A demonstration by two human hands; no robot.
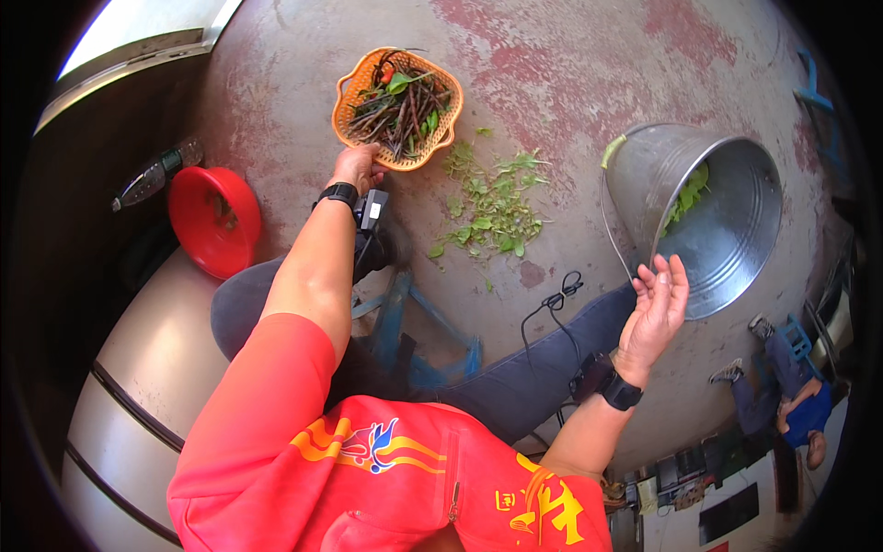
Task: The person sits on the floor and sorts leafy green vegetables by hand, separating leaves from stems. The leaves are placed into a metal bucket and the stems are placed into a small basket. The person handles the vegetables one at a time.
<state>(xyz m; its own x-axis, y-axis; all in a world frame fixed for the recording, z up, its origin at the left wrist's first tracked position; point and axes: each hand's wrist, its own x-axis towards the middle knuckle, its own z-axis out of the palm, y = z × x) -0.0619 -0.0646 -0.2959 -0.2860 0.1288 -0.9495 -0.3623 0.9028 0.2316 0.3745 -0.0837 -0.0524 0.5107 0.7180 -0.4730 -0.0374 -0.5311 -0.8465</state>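
Observation:
My left hand (359,168) grips the near rim of an orange plastic basket (447,141). Long dark bean pods (400,114) fill it, along with a few green peppers (429,124), a green leaf and something orange-red. Beside the mouth of a metal bucket (741,228), my right hand (655,303) is raised palm up, fingers apart, with nothing in it. The bucket's wire handle hangs down close to those fingertips; whether they touch cannot be told. Green leaves (688,196) lie inside the bucket. Between basket and bucket, torn leaves and stems (497,207) are scattered over the floor.
A red plastic bowl (207,228) with scraps inside stands at left, beside a clear plastic bottle (155,172). Below my legs is a blue metal stool frame (393,324). A black cable (562,297) crosses my thigh. Another person (804,414) sits at far right.

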